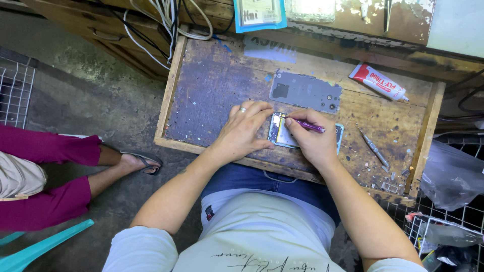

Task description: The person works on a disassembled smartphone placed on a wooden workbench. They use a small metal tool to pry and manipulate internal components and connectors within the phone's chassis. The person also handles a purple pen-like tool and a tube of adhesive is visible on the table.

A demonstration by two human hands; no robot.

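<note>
An opened phone (280, 132) lies near the front edge of a worn wooden tray-like work surface (212, 85). My left hand (243, 130), a ring on one finger, rests flat on the wood and steadies the phone's left side. My right hand (313, 141) covers the phone's right part and holds a purple-handled screwdriver (308, 126), its tip pointing left onto the phone's upper edge. A grey phone back cover (304, 92) lies just behind the hands.
A white and red glue tube (379, 82) lies at the back right. Metal tweezers (374, 149) and small parts (389, 187) lie at the right. Cables (166, 20) hang at the back left. A seated person's leg and sandalled foot (136, 162) is at the left.
</note>
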